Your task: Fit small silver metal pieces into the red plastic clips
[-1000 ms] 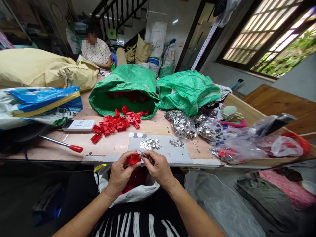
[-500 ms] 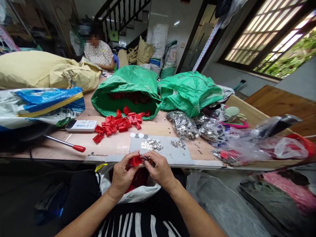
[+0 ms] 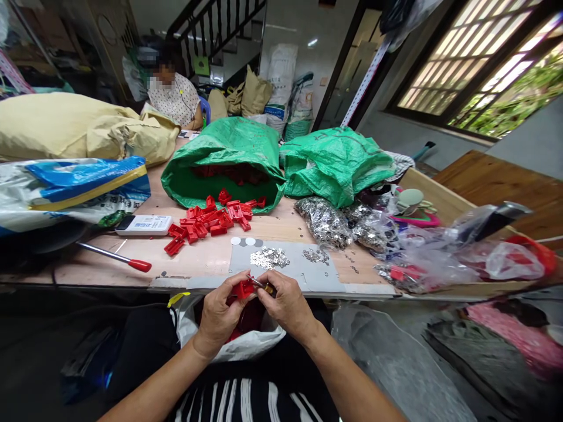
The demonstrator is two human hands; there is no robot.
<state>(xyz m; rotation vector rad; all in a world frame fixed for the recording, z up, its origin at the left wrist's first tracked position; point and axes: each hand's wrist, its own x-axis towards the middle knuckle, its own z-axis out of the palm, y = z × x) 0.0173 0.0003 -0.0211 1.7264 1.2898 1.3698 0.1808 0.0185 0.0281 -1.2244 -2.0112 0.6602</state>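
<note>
My left hand point(image 3: 219, 313) pinches a small red plastic part point(image 3: 241, 289) at the table's front edge. In my right hand point(image 3: 288, 303) is a screwdriver point(image 3: 255, 282) with a thin metal shaft and a dark and yellow handle, mostly covered by the fingers. Its tip meets the top of the red part; the exact contact is too small to make out. Below both hands, a white bag point(image 3: 259, 346) on the lap holds more red pieces. Just beyond them, a pile of flat silver pieces point(image 3: 268, 258) and a smaller pile of metal bits point(image 3: 315, 256) lie on a grey sheet point(image 3: 299, 276).
Loose red parts point(image 3: 206, 223) spill from a green sack point(image 3: 229, 138). Bags of metal pieces point(image 3: 323, 220) and a cluttered wooden tray point(image 3: 457, 287) stand right. A red-tipped lever point(image 3: 139, 265) and a white device point(image 3: 144, 225) are left. A person point(image 3: 173, 97) sits across the table.
The screwdriver has tilted slightly at the red part, and more of its handle shows. Both hands stay in almost the same place. The view has shifted a little.
</note>
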